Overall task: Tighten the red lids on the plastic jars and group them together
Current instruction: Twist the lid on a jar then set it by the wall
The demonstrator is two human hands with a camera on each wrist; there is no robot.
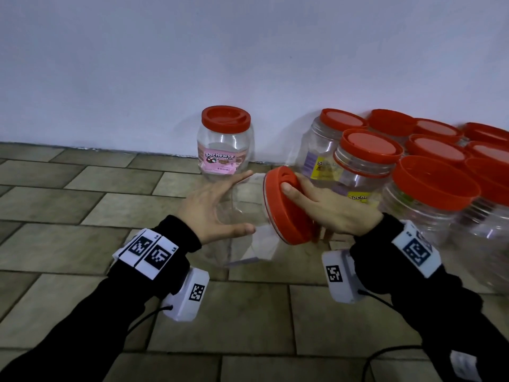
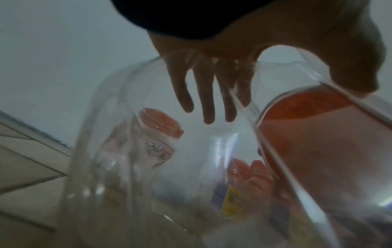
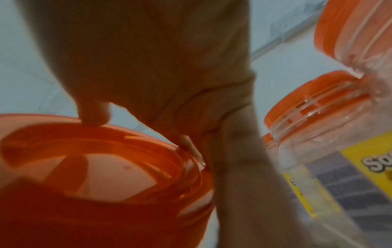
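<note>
The left hand (image 1: 212,208) lay against the side of a clear jar (image 1: 242,230) that was tipped on its side above the tiled floor (image 1: 68,244). Its fingers were almost straight and spread, the forefinger pointing toward the wall (image 1: 165,64), the thumb along the lower side of the jar. In the left wrist view the fingers (image 2: 208,94) showed through the clear plastic (image 2: 148,167), flat on the jar and not curled.

The right hand (image 1: 330,210) grasped the red lid (image 1: 286,208) at the mouth of this jar. The thumb was pressed on the flat top of the lid, and the other fingers went around its rim on the far and lower side. The lid faced to the right, so the jar was between both hands, the body at the left hand and the lid in the right one. In the right wrist view the lid (image 3: 95,176) filled the lower left part, with one fingertip (image 3: 93,114) on its edge.

A second jar (image 1: 224,144) with a pink label stood upright at the wall, just beyond the left forefinger. To the right, close behind the right hand, a group of jars (image 1: 413,172) with red lids stood together along the wall.
</note>
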